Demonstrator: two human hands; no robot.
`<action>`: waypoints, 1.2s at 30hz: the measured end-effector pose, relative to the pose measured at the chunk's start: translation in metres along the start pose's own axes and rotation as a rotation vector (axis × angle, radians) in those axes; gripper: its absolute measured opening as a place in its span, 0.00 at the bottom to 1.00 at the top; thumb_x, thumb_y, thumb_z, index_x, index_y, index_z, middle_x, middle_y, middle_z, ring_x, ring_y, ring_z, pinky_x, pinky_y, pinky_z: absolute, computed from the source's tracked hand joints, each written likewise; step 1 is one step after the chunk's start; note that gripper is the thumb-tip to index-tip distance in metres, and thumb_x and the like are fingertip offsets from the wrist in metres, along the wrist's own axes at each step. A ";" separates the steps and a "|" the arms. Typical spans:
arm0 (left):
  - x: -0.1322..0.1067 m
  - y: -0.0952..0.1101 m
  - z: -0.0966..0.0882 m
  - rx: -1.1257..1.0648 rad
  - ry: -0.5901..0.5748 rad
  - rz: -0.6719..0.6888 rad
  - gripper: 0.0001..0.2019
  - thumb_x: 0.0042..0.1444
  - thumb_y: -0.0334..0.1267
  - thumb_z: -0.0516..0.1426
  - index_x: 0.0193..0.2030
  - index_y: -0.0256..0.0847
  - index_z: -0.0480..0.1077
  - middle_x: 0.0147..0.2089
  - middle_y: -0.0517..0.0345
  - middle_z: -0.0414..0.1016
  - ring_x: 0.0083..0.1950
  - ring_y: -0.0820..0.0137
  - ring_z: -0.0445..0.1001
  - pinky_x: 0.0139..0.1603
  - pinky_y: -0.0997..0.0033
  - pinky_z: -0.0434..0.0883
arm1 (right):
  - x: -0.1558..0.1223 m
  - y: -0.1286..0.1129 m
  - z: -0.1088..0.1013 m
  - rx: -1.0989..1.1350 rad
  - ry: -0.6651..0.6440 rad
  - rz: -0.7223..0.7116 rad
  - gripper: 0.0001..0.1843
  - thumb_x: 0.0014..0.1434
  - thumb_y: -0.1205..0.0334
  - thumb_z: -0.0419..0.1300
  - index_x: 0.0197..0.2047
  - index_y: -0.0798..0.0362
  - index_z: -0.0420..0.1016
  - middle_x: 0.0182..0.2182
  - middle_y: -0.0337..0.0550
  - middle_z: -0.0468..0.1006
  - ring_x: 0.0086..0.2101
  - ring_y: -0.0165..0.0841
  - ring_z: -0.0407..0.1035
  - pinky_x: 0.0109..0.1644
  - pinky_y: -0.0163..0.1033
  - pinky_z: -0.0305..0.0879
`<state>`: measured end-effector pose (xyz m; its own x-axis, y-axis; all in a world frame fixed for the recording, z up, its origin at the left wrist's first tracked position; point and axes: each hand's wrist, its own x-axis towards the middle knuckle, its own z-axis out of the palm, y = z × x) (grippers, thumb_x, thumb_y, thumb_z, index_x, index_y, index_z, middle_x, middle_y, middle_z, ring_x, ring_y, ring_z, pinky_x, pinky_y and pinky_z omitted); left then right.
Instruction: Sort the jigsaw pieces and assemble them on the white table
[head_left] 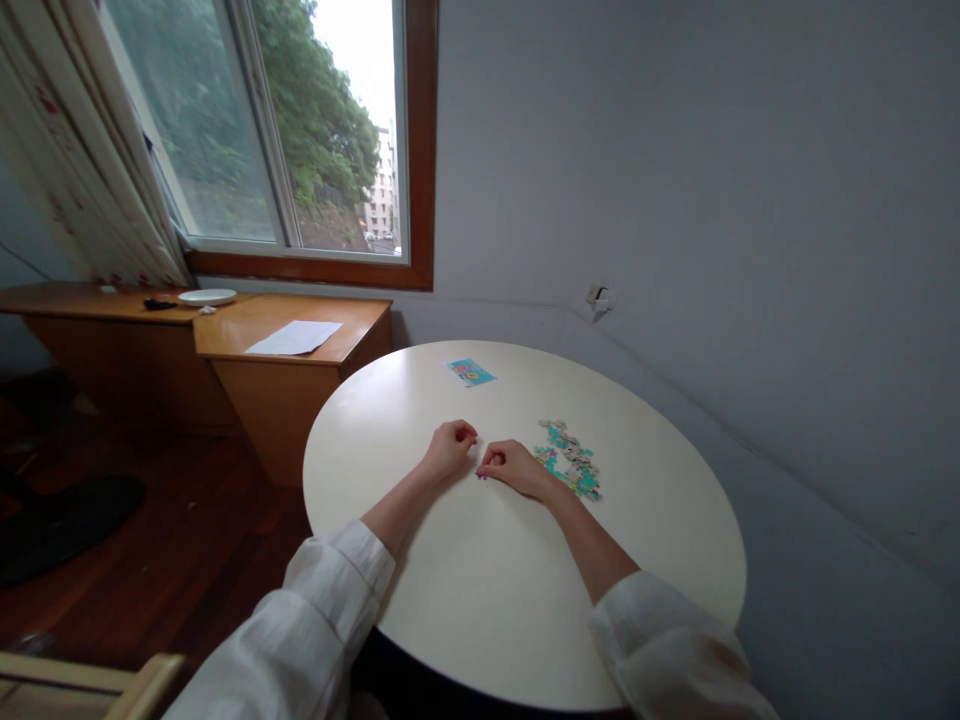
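Observation:
Over the middle of the round white table (480,600), my two hands are close together but apart. My right hand (517,468) pinches a small puzzle piece (482,476) with pink or purple on it, low against the tabletop. My left hand (450,447) is closed too, thumb and finger pressed together; something pale shows at the fingertips, too small to make out. Just right of my right hand lies a loose heap of puzzle pieces (587,480), some turquoise side up, others showing a beige back. Beyond my hands rests a colourful picture card (470,373), mostly blue.
A wooden desk (367,320) stands behind the table on the left, bearing a sheet of paper (295,338) and a white plate (208,297). A window is above it. The wall with a socket (598,297) runs along the table's right side. Part of a wooden chair (142,690) shows at lower left.

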<state>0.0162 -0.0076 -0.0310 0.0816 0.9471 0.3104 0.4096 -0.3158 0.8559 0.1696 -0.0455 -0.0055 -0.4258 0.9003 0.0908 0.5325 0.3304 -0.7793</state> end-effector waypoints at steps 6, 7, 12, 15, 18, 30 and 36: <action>-0.001 0.003 -0.001 -0.022 -0.001 -0.003 0.07 0.43 0.24 0.52 0.27 0.34 0.70 0.25 0.58 0.73 0.28 0.76 0.70 0.30 0.78 0.65 | 0.003 0.007 -0.006 -0.115 0.212 -0.042 0.11 0.49 0.55 0.57 0.25 0.55 0.71 0.16 0.34 0.64 0.20 0.25 0.56 0.24 0.31 0.50; -0.001 0.003 -0.001 -0.024 -0.001 -0.002 0.07 0.44 0.24 0.52 0.27 0.35 0.70 0.25 0.58 0.73 0.28 0.75 0.70 0.31 0.77 0.65 | 0.003 0.007 -0.010 -0.191 0.293 -0.021 0.11 0.51 0.55 0.56 0.26 0.54 0.71 0.17 0.35 0.66 0.20 0.26 0.57 0.25 0.32 0.51; 0.000 0.002 0.000 -0.019 -0.008 -0.020 0.07 0.44 0.24 0.52 0.27 0.35 0.71 0.26 0.57 0.74 0.29 0.74 0.70 0.31 0.77 0.66 | -0.002 0.011 -0.031 -0.647 0.533 0.206 0.09 0.54 0.62 0.52 0.32 0.53 0.72 0.28 0.45 0.74 0.30 0.32 0.66 0.31 0.34 0.55; 0.000 0.001 0.000 -0.029 -0.006 -0.028 0.07 0.44 0.25 0.53 0.27 0.35 0.71 0.25 0.57 0.73 0.28 0.74 0.70 0.31 0.77 0.65 | -0.005 0.018 -0.037 -0.787 0.459 0.324 0.10 0.52 0.64 0.54 0.37 0.55 0.73 0.36 0.51 0.75 0.37 0.38 0.68 0.37 0.38 0.58; 0.000 0.000 0.000 -0.031 -0.006 -0.023 0.07 0.43 0.25 0.53 0.27 0.35 0.71 0.25 0.58 0.73 0.28 0.75 0.70 0.31 0.77 0.65 | -0.005 0.026 -0.038 -0.798 0.380 0.377 0.11 0.52 0.65 0.54 0.38 0.57 0.73 0.37 0.54 0.75 0.38 0.40 0.69 0.39 0.39 0.59; -0.001 0.002 -0.001 -0.038 -0.011 -0.031 0.07 0.43 0.24 0.53 0.27 0.35 0.71 0.25 0.57 0.73 0.29 0.74 0.71 0.31 0.76 0.66 | -0.001 0.028 -0.037 -0.732 0.358 0.351 0.16 0.51 0.73 0.50 0.41 0.60 0.74 0.37 0.57 0.76 0.40 0.40 0.70 0.42 0.38 0.61; -0.001 0.001 -0.001 -0.038 -0.013 -0.015 0.07 0.43 0.25 0.53 0.27 0.35 0.71 0.25 0.58 0.73 0.29 0.74 0.70 0.31 0.76 0.66 | 0.001 0.030 -0.037 -0.742 0.421 0.329 0.16 0.54 0.73 0.47 0.38 0.59 0.75 0.34 0.54 0.77 0.37 0.37 0.71 0.38 0.36 0.60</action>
<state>0.0160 -0.0089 -0.0303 0.0875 0.9524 0.2920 0.3761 -0.3030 0.8756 0.2118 -0.0241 -0.0056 0.0551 0.9622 0.2667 0.9753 0.0054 -0.2208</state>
